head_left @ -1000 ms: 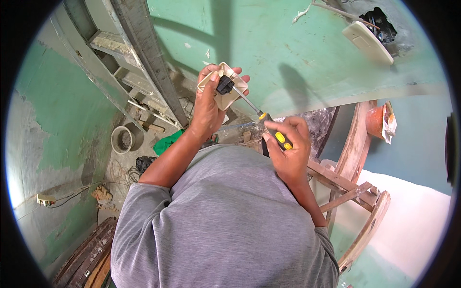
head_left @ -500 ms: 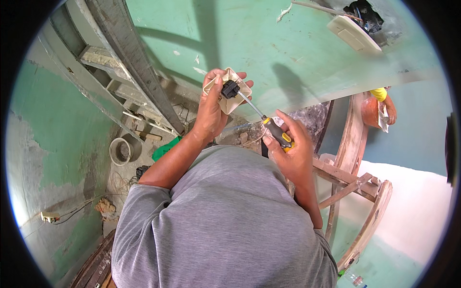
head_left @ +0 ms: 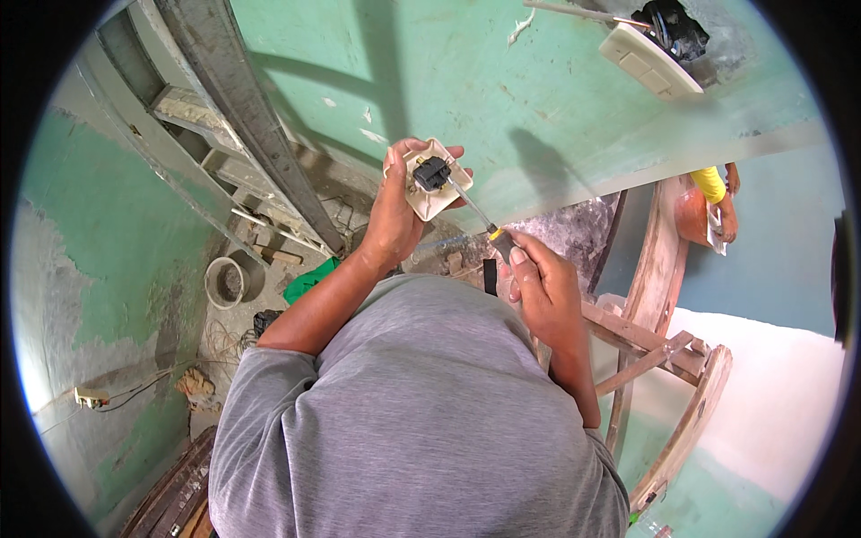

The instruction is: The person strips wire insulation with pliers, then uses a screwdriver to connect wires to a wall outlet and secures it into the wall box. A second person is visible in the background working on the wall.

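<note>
My left hand [head_left: 390, 224] holds up a white square electrical socket [head_left: 429, 206], its hollow back facing me and my fingers behind it. Inside sits a black block [head_left: 431, 173] with small brass-coloured pieces beside it. In my right hand [head_left: 549, 296] is a screwdriver [head_left: 502, 242] with a dark grey and yellow handle, my fingers wrapped round it. Its steel shaft slants up to the left, and the tip meets the edge of the black block. Whether the tip sits in a screw I cannot make out.
A metal ladder [head_left: 247, 117] leans at left, near a bucket [head_left: 226, 282]. A wall plate [head_left: 650, 61] hangs by a hole with wires at upper right. Wooden steps [head_left: 659, 260] stand at right, where another person's yellow-sleeved hand [head_left: 727, 220] holds a flat tool.
The socket has turned so its back faces me more. My right hand has changed its grip, fingers now closed further round the handle. The other person's hand has shifted slightly down.
</note>
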### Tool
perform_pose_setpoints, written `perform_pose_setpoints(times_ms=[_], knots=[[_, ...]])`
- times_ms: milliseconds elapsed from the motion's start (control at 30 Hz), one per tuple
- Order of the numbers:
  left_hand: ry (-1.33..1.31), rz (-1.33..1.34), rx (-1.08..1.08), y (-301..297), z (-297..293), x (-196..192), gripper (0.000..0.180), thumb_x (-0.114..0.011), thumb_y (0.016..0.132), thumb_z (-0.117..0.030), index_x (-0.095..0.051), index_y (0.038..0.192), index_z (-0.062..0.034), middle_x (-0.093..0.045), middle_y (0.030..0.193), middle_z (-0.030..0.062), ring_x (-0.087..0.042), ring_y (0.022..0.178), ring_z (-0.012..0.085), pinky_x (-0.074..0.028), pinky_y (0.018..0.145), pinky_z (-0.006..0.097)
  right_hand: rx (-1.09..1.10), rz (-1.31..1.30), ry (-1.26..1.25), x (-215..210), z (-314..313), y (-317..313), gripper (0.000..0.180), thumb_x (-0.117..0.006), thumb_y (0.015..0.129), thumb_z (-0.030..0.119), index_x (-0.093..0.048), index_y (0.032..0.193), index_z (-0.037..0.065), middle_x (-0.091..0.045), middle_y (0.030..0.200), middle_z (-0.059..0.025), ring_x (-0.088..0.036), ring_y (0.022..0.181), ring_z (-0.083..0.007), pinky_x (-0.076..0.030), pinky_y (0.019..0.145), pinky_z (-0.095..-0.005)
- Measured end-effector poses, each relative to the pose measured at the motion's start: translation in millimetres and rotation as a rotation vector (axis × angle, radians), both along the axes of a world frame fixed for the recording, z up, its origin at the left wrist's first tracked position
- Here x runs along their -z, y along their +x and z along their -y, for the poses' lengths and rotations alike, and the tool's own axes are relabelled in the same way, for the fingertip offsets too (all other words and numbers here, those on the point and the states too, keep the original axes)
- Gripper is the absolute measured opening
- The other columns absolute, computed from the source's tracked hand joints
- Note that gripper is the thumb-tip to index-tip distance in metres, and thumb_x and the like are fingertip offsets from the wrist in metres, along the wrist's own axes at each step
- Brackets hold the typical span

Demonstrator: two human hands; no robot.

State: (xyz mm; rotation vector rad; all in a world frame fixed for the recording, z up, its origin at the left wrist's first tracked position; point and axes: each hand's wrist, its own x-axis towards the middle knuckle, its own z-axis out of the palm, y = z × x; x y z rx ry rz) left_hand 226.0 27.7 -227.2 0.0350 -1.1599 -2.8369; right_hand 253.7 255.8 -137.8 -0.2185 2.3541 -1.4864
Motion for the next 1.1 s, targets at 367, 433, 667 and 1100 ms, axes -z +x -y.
perform_pose_setpoints(times_ms=[367,433,667,1100], knots=[[-0.092,-0.053,-0.080,9.7,-9.4,12.3,0.050,-0.035,0.112,-0.059,-0.040,0.142,-0.0190,-0.051,0.151,0.0226,-0.063,0.128,0.0317,-0.060,0.097,0.050,-0.133,-0.366,0.132,-2.3,-9.5,-6.7,0.046,-0.076,0.093,0.019,-0.066,0.134,0.002,-0.068,0.108,-0.0180,-0.068,0.096,-0.0344,-0.055,0.087,-0.0417],[-0.103,-0.033,-0.079,12.1,-12.5,13.2,0.049,-0.036,0.112,-0.059,-0.040,0.141,-0.0200,-0.051,0.151,0.0226,-0.065,0.126,0.0328,-0.060,0.097,0.051,-0.197,-0.370,0.052,2.1,-17.5,-11.2,0.039,-0.069,0.098,0.018,-0.066,0.130,-0.003,-0.070,0.108,-0.0222,-0.070,0.096,-0.0377,-0.055,0.086,-0.0438],[-0.113,-0.010,-0.093,18.6,-24.0,9.5,0.045,-0.039,0.112,-0.057,-0.041,0.140,-0.0218,-0.052,0.151,0.0205,-0.067,0.123,0.0333,-0.061,0.096,0.052,-0.242,-0.435,0.037,7.9,-35.1,-13.9,0.033,-0.061,0.101,0.015,-0.067,0.127,-0.005,-0.071,0.107,-0.0238,-0.070,0.093,-0.0393,-0.055,0.083,-0.0445],[-0.111,-0.004,-0.155,46.1,-60.8,17.5,0.042,-0.038,0.113,-0.056,-0.042,0.138,-0.0229,-0.053,0.152,0.0191,-0.066,0.124,0.0327,-0.061,0.097,0.052,-0.287,-0.455,0.017,12.9,-71.1,-2.5,0.032,-0.062,0.101,0.015,-0.068,0.126,-0.004,-0.070,0.104,-0.0222,-0.070,0.092,-0.0385,-0.055,0.082,-0.0439]])
